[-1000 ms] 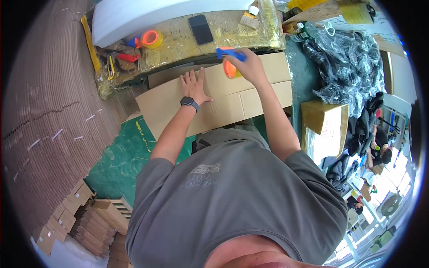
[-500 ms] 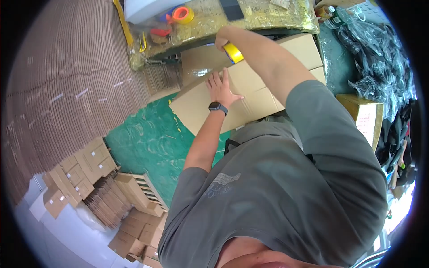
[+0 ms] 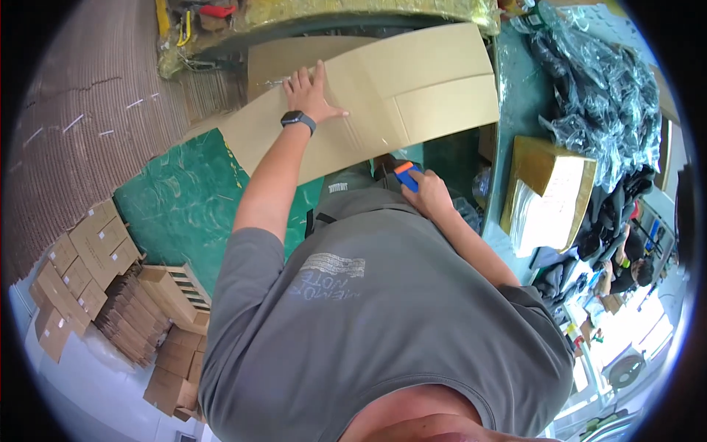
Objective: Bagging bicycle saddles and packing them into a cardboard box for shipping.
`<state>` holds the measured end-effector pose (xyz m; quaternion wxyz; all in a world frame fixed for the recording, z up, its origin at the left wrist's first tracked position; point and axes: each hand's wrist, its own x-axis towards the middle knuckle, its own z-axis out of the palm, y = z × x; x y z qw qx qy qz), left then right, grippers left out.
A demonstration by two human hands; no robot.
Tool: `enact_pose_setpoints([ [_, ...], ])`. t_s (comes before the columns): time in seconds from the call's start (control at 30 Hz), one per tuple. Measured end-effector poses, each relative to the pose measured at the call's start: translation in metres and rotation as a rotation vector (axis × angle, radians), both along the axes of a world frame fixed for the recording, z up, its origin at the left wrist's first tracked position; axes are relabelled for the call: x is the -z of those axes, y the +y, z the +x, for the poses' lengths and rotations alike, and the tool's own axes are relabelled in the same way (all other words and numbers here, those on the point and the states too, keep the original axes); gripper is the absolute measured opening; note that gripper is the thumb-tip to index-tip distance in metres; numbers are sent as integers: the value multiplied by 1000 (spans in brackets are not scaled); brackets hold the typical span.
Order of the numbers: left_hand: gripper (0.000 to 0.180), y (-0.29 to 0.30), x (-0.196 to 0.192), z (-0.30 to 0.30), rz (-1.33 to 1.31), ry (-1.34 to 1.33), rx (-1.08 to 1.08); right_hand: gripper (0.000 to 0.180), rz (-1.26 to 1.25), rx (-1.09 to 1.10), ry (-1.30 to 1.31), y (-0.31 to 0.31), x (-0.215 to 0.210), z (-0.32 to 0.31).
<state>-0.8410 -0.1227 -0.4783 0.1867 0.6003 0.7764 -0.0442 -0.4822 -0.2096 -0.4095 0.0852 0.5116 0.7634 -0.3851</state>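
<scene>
A tan cardboard box (image 3: 423, 81) lies in front of me, its long side facing up and a flap seam across it. My left hand (image 3: 313, 99), with a dark watch at the wrist, rests on the box with fingers spread. Low beside my waist, below the box's near edge, my right hand (image 3: 431, 195) is closed around a tape dispenser (image 3: 406, 175), blue with an orange edge. The dispenser is apart from the box's top face. Part of its body is hidden by my fingers.
Beyond the box stands a tape-covered bench (image 3: 294, 16) with a yellow cutter (image 3: 185, 29). Flat cardboard stacks (image 3: 88, 125) fill the left. Cartons (image 3: 99, 239) stand lower left. On the right are plastic bags (image 3: 604, 81) and a paper-filled carton (image 3: 519, 173). Another person (image 3: 630, 269) is far right.
My right hand has come from the far edge of the box back to my waist, still holding the tape dispenser. My left hand stays on the box. The whole view has shifted.
</scene>
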Motion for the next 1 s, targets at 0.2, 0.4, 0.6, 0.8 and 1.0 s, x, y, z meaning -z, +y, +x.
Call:
enact_pose_setpoints([
  [0.2, 148, 7, 2, 10, 28, -38, 54, 42, 62, 116, -3, 15, 139, -7],
  [0.4, 119, -54, 11, -5, 183, -91, -20, 101, -98, 611, -417, 92, 150, 46],
  [0.6, 73, -115, 19, -14, 263, -104, 111, 98, -68, 532, -323, 209, 116, 182],
  [0.8, 83, -122, 22, -79, 339, -76, -51, 88, -452, 624, -89, 165, 77, 115],
  [1.0, 65, -105, -9, -116, 395, -251, -117, 83, -37, 275, -463, 82, -8, 6],
])
